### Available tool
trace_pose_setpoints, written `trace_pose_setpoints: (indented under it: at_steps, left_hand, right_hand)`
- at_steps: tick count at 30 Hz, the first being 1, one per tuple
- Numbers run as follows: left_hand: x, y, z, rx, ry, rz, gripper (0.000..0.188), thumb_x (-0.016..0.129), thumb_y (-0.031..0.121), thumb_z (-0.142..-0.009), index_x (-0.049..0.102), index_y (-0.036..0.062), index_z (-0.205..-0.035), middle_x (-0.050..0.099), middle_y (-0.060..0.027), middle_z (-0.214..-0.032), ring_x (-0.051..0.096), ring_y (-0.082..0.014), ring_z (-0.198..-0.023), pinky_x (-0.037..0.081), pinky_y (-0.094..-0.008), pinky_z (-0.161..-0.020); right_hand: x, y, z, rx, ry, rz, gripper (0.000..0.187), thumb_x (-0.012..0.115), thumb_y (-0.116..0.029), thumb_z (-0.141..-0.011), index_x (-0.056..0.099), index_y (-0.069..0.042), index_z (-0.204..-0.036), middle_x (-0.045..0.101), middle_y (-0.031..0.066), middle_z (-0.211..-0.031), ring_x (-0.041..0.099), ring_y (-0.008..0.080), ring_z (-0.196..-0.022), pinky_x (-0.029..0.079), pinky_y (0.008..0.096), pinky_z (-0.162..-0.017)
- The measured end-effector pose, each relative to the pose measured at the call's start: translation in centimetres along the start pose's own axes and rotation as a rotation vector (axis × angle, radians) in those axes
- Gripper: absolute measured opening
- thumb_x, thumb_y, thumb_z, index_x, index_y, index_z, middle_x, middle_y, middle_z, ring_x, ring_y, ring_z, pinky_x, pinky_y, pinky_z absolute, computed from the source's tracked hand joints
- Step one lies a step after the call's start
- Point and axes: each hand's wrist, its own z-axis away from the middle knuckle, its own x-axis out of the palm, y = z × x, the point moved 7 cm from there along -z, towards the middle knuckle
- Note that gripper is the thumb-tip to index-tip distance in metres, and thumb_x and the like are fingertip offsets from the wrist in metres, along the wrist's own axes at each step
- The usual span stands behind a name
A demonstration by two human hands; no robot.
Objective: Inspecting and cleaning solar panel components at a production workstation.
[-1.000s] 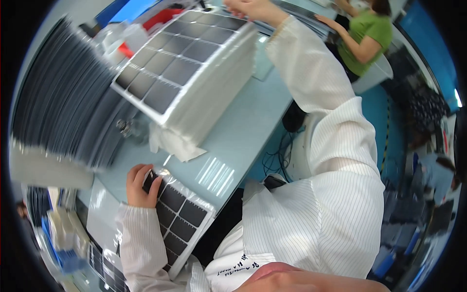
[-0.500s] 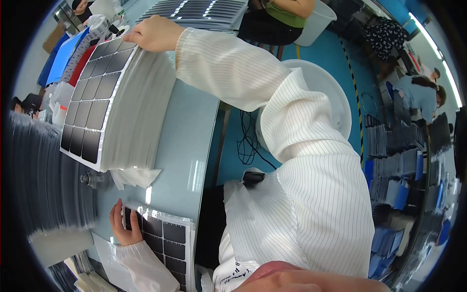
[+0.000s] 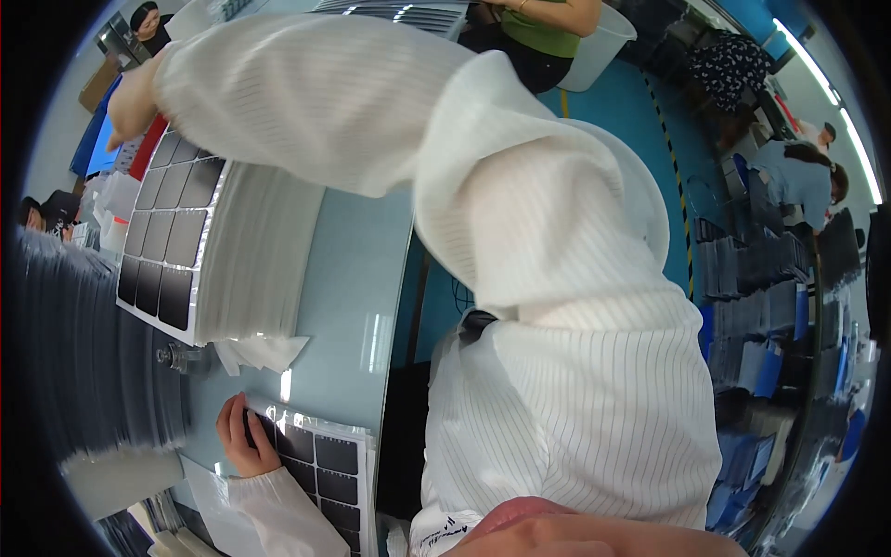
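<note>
**A:** Start at the fingers. What do you see?

**B:** On my feed, the left hand [image 3: 243, 436] lies low in the frame, fingers curled loosely and pressed flat on the near-left corner of a small stack of thin white-edged sheets printed with a grid of dark square cells [image 3: 325, 469]. It steadies the stack and grips nothing. The right hand [image 3: 130, 97] is stretched far up and to the left at the end of a white ribbed sleeve [image 3: 316, 102]. Its fingers point down toward the far end of a tall pile of the same dark-celled sheets [image 3: 200, 241]. I cannot tell whether they are closed on a sheet, because the hand is blurred and seen side-on.

**A:** Where do the two piles sit?

**B:** Both rest on a pale blue-grey glossy tabletop [image 3: 357, 278]. The tall pile is further away and to the left, and the small stack is at the near edge, just in front of my chest. A crumpled white cloth [image 3: 264, 353] lies between them.

**A:** How far along does the work look?

**B:** I judge it is early. The tall pile is thick, while the near stack has only a few layers, so most sheets remain.

**A:** Which way do the sheets run?

**B:** The top sheet of the tall pile has its long axis running away from me, leaning slightly right. The near stack lies roughly parallel to it.
</note>
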Motion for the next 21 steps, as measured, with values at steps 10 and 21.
trace_pose_setpoints:
  at_steps: [10,21]
  left_hand:
    - [-0.4,1.2,-0.5,0.0,0.083,0.01,0.024,0.05,0.005,-0.082,0.059,0.0016,-0.104,0.055,-0.0157,-0.104,0.054,-0.0305,-0.095,0.043,-0.0349,-0.084]
    - [-0.8,0.3,0.2,-0.04,0.134,0.043,0.024,0.054,0.004,-0.08,0.06,0.0034,-0.103,0.055,-0.0134,-0.103,0.054,-0.0283,-0.094,0.044,-0.0333,-0.081]
  right_hand:
    - [10.2,-0.2,-6.2,-0.112,-0.276,-0.15,0.067,0.033,-0.064,-0.084,0.061,-0.008,-0.11,0.057,0.0151,-0.113,0.049,0.029,-0.111,0.033,0.04,-0.095]
    - [9.7,-1.0,-2.8,0.06,-0.332,-0.158,0.076,0.039,-0.071,-0.076,0.065,-0.004,-0.096,0.059,0.0159,-0.107,0.054,0.0273,-0.104,0.034,0.0372,-0.092]
